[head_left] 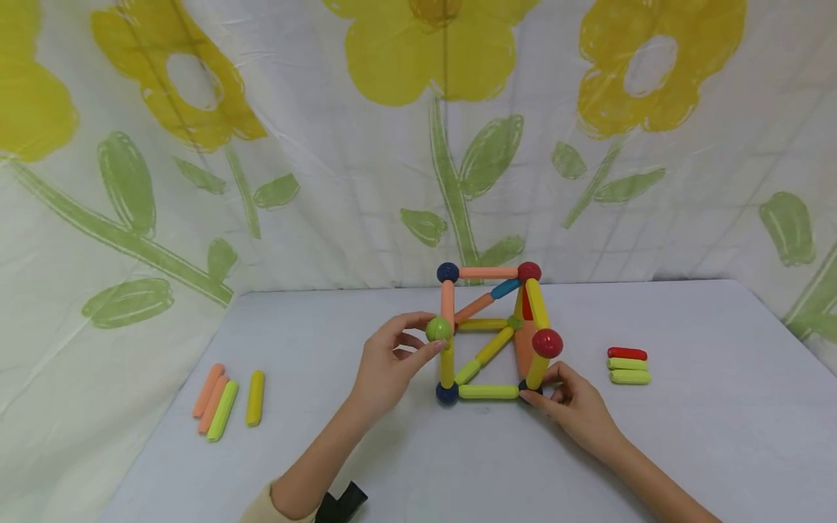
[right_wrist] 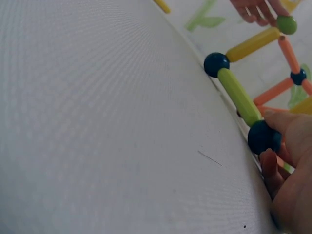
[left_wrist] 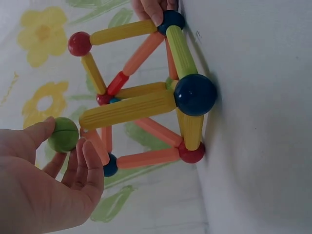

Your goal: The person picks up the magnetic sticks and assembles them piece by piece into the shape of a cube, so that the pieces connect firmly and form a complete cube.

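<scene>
Right grip (right_wrist: 295,170) pinches blue ball (right_wrist: 262,138) — yellow-green rod (right_wrist: 239,96) touching it.

A white cloth (head_left: 340,189) with yellow flowers (head_left: 428,54) hangs behind a pale table (head_left: 732,407).

Gloss against matt
We see shiny plastic-looking balls (left_wrist: 195,94), ridged plastic rods (left_wrist: 129,109), a matt, fine-textured tabletop (head_left: 405,465), a creased cloth-like backdrop (head_left: 333,189).

On white table (head_left: 484,465): stick-and-ball frame (head_left: 495,346) mid-table; left, orange-and-lime stick trio (head_left: 213,404) plus yellow stick (head_left: 255,399); right, red-and-lime stick trio (head_left: 628,365).
</scene>
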A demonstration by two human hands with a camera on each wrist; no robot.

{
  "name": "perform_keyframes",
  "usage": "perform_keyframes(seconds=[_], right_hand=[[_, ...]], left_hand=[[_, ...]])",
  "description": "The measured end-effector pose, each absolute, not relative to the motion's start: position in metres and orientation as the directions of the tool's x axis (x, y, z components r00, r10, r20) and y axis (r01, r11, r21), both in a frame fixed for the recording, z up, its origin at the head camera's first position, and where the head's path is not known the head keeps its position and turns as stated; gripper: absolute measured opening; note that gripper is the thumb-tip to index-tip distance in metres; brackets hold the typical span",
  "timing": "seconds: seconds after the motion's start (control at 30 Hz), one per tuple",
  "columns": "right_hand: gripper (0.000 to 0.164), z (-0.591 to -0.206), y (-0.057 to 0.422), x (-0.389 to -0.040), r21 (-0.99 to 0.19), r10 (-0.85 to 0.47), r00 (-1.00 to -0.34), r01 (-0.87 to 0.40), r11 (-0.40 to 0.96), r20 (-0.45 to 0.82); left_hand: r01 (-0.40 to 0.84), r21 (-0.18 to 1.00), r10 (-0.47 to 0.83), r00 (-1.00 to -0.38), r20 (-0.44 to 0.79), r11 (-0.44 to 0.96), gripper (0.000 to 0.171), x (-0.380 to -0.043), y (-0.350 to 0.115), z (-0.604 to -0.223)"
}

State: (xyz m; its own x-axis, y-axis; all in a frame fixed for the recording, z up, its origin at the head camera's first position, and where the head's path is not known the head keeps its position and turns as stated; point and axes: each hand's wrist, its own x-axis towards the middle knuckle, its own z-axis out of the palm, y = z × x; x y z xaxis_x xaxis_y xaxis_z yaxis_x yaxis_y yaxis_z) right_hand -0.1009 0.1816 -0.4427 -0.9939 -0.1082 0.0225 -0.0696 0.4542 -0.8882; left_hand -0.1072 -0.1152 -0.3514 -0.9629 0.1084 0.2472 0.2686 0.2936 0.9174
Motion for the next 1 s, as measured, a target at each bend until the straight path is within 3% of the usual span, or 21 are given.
perform_keyframes(seconds=[0.47, 0.63, 0.83, 1.0], right_hand=[[0.031, -0.441, 0.182, -0.100, -0.895, -0.108, -0.994, -0.063, 0.442, 0.017], [0.031, -0.440, 0.182, -0.100, -0.898, -0.107, -0.994, -0.058, 0.437, 0.012], [0.032, -0.442, 0.183, -0.100, -0.899, -0.111, -0.994, -0.053, 0.434, 0.005], [0.032, -0.442, 0.182, -0.101, -0.900, -0.109, -0.994, -0.051, 0.434, 0.003]], left_hand=[[0.272, 0.912, 0.139, -0.961, 0.239, 0.307, 0.038, -0.106, -0.114, -0.354], [0.114, 0.966, 0.131, -0.988, 0.085, 0.231, 0.035, -0.123, -0.117, -0.354], [-0.148, 0.981, 0.253, -0.951, -0.177, 0.129, 0.053, -0.141, -0.113, -0.356], [-0.220, 0.973, 0.315, -0.920, -0.232, 0.074, 0.061, -0.145, -0.111, -0.353]])
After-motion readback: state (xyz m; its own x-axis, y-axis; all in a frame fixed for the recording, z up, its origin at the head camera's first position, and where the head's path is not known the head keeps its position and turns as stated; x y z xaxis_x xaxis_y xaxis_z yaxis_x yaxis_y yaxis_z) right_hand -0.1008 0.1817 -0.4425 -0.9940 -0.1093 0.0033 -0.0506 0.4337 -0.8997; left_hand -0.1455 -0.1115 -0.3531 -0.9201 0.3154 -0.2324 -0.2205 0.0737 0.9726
